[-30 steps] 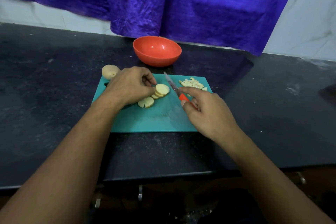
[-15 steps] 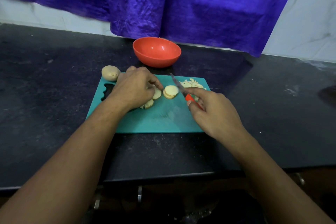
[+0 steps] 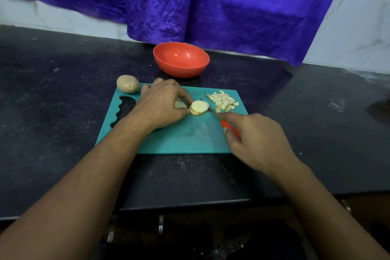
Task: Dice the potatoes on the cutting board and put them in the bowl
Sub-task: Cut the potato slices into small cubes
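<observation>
A teal cutting board (image 3: 173, 141) lies on the black counter. My left hand (image 3: 162, 105) pinches a small stack of round potato slices (image 3: 198, 107) in the middle of the board; another slice (image 3: 179, 104) shows under its fingers. My right hand (image 3: 255, 139) grips a knife with an orange handle (image 3: 229, 126), forefinger along the top, blade tip beside the stack. A pile of diced potato (image 3: 222, 100) lies at the board's far right corner. A whole potato (image 3: 127, 84) sits at the far left corner. The orange bowl (image 3: 181, 59) stands behind the board.
A purple cloth (image 3: 211, 2) hangs over the white wall behind the bowl. The black counter (image 3: 63, 112) spreads to both sides, its front edge near me. The board has a wavy cut-out handle (image 3: 124, 112) on its left.
My left hand slid the stack of slices rightward toward the board's middle, leaving other slices under the hand. My right hand lowered the knife, so its blade now lies close beside the stack.
</observation>
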`<state>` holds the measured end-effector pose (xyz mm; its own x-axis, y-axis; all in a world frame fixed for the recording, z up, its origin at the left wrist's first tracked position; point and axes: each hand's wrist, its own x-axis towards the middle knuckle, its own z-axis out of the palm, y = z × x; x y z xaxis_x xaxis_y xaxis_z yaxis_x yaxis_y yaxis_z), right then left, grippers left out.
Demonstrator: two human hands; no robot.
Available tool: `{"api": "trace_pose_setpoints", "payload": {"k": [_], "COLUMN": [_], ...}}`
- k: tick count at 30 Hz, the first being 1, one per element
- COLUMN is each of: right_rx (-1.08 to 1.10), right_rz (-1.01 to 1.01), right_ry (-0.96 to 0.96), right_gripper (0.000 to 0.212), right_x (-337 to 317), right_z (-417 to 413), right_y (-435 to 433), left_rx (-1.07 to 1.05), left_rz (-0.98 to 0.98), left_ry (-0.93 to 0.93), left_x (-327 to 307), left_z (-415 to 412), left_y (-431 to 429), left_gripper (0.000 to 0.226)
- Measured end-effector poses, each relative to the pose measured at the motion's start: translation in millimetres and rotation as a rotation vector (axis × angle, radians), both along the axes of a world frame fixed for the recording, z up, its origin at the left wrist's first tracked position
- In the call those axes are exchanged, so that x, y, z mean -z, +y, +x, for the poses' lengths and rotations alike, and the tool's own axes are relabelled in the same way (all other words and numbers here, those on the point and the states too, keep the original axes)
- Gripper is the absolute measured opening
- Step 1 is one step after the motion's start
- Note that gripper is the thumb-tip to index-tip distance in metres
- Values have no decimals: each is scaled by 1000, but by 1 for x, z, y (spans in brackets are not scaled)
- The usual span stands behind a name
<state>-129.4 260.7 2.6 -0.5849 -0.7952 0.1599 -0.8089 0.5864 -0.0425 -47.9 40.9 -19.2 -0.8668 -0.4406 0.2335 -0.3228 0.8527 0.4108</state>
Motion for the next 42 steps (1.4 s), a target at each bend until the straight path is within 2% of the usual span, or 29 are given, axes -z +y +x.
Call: {"api": "trace_pose_setpoints", "payload": {"k": [12, 17, 23, 30, 32, 42], "right_rx": [25, 67, 40, 104, 99, 98], "right_rz": [-11, -27, -42, -134, -140, -177], "right_ry": [20, 13, -25, -63, -83, -122], "right_gripper": [46, 46, 45, 48, 47, 45], "right_x": [-4, -10, -5, -6, -5, 1], "right_z": [11, 10, 13, 10, 9, 16], "right_y": [-4, -1, -4, 0, -1, -5], "left_rx": [-33, 20, 34, 82, 113, 88], "left_rz": [-19, 2, -9, 31, -6, -59], "left_ry": [-6, -4, 3, 158, 147, 164], "left_x": [-1, -2, -2, -2, 1, 11], "left_z": [2, 4, 2, 2, 0, -8], "left_y": [-2, -1, 1, -2, 1, -2], "left_gripper": [26, 32, 27, 45, 46, 25]}}
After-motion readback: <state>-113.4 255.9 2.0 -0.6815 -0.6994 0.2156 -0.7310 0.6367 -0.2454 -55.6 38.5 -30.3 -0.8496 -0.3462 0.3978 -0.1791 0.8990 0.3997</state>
